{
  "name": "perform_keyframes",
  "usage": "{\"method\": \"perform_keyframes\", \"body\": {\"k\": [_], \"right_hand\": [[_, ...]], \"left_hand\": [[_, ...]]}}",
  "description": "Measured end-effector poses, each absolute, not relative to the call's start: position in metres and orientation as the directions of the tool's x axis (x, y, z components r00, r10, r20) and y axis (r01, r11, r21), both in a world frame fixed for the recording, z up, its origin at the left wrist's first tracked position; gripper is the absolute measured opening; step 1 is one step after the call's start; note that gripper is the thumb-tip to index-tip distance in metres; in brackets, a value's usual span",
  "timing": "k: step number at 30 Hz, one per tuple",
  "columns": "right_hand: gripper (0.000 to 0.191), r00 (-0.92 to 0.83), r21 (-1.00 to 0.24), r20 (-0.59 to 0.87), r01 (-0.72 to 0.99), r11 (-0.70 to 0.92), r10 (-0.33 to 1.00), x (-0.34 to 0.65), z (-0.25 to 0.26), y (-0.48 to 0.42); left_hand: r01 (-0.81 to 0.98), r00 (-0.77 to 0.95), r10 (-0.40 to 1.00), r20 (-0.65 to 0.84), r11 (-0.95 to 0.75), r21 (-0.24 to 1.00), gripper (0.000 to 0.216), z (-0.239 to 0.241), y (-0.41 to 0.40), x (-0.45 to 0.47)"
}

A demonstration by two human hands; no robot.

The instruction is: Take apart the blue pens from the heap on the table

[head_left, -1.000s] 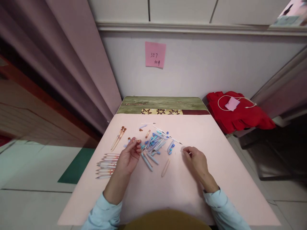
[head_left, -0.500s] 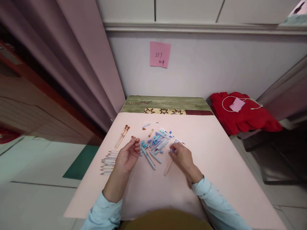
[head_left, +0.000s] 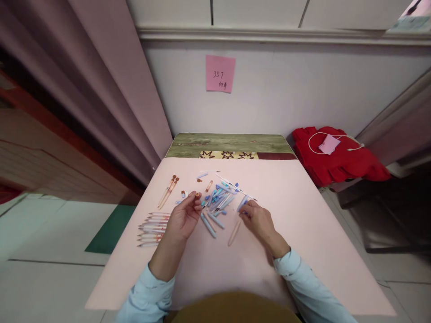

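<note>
My left hand (head_left: 184, 216) is closed, pinching a small brown pen topper (head_left: 197, 195) with a round opening at its end. The fingers of my right hand (head_left: 259, 220) are closed at a blue pen part (head_left: 241, 204); how firmly they grip it is partly hidden. Below that hand lies a pale beige pen barrel (head_left: 234, 232). Between my hands is a loose pile of blue pen parts (head_left: 220, 197), with barrels, small caps and thin white refills mixed together.
Two assembled beige pens with brown tops (head_left: 168, 192) lie at the left. Several white pencils (head_left: 153, 229) form a row nearer me. A small printed tube (head_left: 209, 185) and a brown topper (head_left: 199, 180) lie behind the pile. Red cloth (head_left: 336, 157) is beyond the table's right edge.
My left hand has shifted slightly right, still with the brown topper. My right hand has moved slightly, and the blue part shows more clearly at its fingertips. The view has shifted a little.
</note>
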State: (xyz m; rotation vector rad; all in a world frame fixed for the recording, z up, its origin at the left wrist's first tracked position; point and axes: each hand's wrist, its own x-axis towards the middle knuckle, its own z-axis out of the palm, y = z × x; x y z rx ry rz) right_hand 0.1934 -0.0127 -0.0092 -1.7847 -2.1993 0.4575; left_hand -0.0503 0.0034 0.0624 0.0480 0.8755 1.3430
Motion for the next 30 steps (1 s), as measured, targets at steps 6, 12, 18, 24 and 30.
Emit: {"method": "perform_keyframes", "body": {"k": [6,12,18,24,30], "right_hand": [[0.016,-0.289,-0.291,0.0,0.916,0.276,0.957,0.186,0.0,-0.012],[0.01,-0.174,-0.726,0.28,0.605,0.327,0.944,0.178,0.05,-0.021],[0.009,-0.134,-0.799,0.378,0.452,0.396,0.916,0.165,0.077,-0.023],[0.005,-0.113,-0.768,0.348,0.535,0.353,0.93,0.159,0.07,-0.024],[0.009,-0.099,-0.793,0.291,0.531,0.298,0.952,0.158,0.072,-0.027]], "left_hand": [[-0.827,0.073,0.845,-0.53,0.348,0.442,0.011,0.054,0.0,-0.031],[-0.793,0.203,0.805,-0.557,0.469,0.389,0.007,0.043,-0.007,-0.006],[-0.769,0.256,0.822,-0.508,0.492,0.409,0.01,0.043,-0.011,0.008],[-0.751,0.135,0.871,-0.473,0.402,0.525,0.027,0.052,-0.017,0.015],[-0.7,0.046,0.897,-0.44,0.343,0.626,0.044,0.053,-0.023,0.02]]}}
